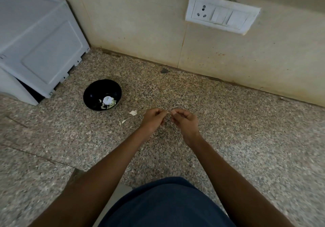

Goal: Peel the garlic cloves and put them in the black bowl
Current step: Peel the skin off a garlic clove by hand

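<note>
A black bowl [91, 93] stands on the speckled counter left of my hands, with several pale peeled garlic cloves [108, 105] and a white garlic piece [107, 100] inside. My left hand [153, 119] and my right hand [184, 121] meet fingertip to fingertip over the counter, pinching a small garlic clove [168, 112] between them; most of it is hidden by the fingers. A loose clove [133, 112] and two thin bits of skin [122, 121] lie between the bowl and my left hand.
A white appliance [38, 40] fills the back left corner beside the bowl. The beige tiled wall carries a white socket-and-switch plate [221, 13]. The granite counter [246, 138] stretches to the right. My dark blue clothing shows at the bottom.
</note>
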